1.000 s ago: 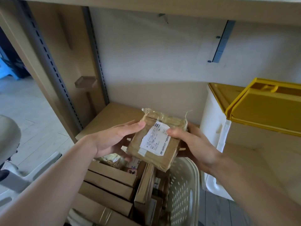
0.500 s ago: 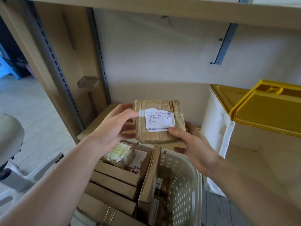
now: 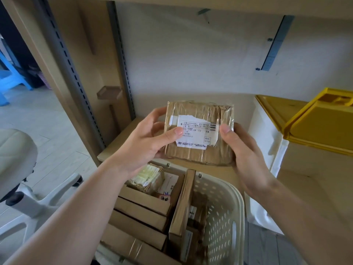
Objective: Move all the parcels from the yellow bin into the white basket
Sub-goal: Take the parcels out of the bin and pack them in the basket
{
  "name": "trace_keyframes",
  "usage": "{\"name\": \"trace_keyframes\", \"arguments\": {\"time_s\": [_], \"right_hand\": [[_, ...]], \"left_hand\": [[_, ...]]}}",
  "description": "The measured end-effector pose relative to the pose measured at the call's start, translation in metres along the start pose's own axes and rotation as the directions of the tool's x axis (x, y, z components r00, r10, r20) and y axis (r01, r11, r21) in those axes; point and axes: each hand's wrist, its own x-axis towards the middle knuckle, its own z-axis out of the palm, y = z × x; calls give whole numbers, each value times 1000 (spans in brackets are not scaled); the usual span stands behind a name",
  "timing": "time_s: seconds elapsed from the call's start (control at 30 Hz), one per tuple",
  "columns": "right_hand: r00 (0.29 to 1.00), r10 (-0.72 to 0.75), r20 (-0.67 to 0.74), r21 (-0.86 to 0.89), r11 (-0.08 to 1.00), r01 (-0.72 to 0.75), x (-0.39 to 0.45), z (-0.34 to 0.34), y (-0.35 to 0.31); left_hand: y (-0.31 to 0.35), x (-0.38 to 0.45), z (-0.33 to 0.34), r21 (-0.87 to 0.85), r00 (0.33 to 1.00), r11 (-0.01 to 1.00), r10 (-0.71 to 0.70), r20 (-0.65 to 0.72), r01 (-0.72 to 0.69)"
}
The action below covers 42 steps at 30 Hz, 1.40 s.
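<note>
left hand: grips the left edge of the taped cardboard parcel, thumb pressed flat on the front over the corner of the white shipping label, fingers curled round behind the box.
right hand: grips the right edge of the same parcel, thumb on the front just beside the label's barcode, fingers wrapped behind; wrist bent so the palm faces inward.
forearms: both bare, reaching up and forward from the bottom corners of the view, converging on the parcel.
parcel pose: held upright in the air, label facing the camera, wrapped in wrinkled clear tape, above the far rim of the white basket.
white basket: perforated plastic, below the hands, already packed with flat cardboard boxes lying stacked at the left, one tall box on edge in the middle, and a small wrapped packet at the back.
yellow bin: at the right, white body with yellow lid raised, well apart from the parcel.
shelf board: wooden, behind the basket.
office chair: pale, at the left on the floor.
</note>
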Motion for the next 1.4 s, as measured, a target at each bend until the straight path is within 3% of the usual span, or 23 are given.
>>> {"name": "trace_keyframes", "arguments": {"time_s": [0.13, 0.33, 0.67, 0.77, 0.9, 0.97, 1.03, 1.1, 1.23, 1.4], "right_hand": [[995, -95, 13, 15, 995, 94, -13, -1, -19], [961, -268, 73, 25, 963, 267, -31, 4, -35], [965, -244, 98, 100, 967, 234, -28, 3, -34], [989, -121, 84, 71, 991, 116, -19, 2, -25], [972, 225, 67, -97, 971, -218, -8, 5, -12], [959, 278, 55, -170, 949, -265, -6, 4, -6], [965, 254, 67, -276, 934, -227, -7, 1, -3], [974, 181, 135, -486, 869, -94, -11, -2, -4], [916, 177, 359, -746, 645, 167, -25, -3, -3], [857, 300, 419, -889, 328, 320, -51, 8, 10]], "left_hand": [[12, -19, -1, -11, 985, 985, 170, 2, -170], [14, -44, 14, -66, 908, 906, 419, -14, -419], [5, -35, 31, 0, 857, 862, 503, -110, -506], [-2, -27, 28, 3, 908, 913, 406, -107, -408], [-20, -10, 15, 93, 995, 994, 62, -76, -55], [-28, -8, 8, 140, 997, 988, -51, -50, 58], [-33, -9, 3, 191, 991, 972, -133, -20, 134], [-35, -12, 0, 233, 982, 955, -189, -4, 185], [-38, -22, 1, 285, 944, 908, -328, 33, 306], [-47, -29, 28, 419, 858, 810, -498, 123, 410]]}}
